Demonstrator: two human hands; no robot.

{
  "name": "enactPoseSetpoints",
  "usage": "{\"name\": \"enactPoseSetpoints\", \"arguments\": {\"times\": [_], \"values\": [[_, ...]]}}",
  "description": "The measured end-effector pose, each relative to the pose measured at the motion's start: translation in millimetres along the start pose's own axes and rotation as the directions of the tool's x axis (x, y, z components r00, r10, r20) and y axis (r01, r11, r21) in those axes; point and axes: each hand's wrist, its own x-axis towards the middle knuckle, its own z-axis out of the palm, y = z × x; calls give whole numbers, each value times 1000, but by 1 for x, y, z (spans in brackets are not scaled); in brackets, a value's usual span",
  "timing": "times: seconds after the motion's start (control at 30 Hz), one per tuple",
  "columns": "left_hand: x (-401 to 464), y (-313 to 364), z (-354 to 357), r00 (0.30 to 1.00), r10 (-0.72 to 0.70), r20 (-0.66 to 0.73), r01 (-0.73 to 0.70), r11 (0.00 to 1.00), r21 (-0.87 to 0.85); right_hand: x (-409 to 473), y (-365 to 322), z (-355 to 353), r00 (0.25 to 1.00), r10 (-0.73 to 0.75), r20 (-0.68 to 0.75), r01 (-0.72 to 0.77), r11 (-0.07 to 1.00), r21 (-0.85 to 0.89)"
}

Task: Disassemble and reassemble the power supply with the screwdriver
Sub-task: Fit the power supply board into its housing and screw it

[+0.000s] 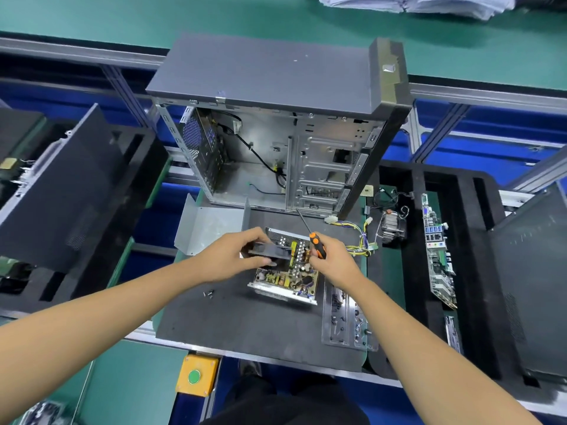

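Black mat (233,320): power supply (287,277) open, board exposed.

in front of you stands an open pc case (276,124), upper centre. at right, a motherboard (437,256) stands on edge in black foam (411,271), with a heatsink (391,227) just left of it. a clear screw tray (345,317) lies right of centre. an orange button box (196,375) sits at the bottom. papers (420,4) are stacked top right.

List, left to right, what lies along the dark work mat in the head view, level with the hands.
Bent metal cover → left hand gripping the black fan → open power supply → right hand holding the screwdriver → heatsink → motherboard.
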Motion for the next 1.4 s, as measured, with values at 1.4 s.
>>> {"name": "enactPoseSetpoints", "arguments": {"times": [1.4], "values": [[35, 11, 35, 851, -134, 507, -192, 821, 538, -4, 41, 4, 965, 129, 228, -159, 981, 115]]}}
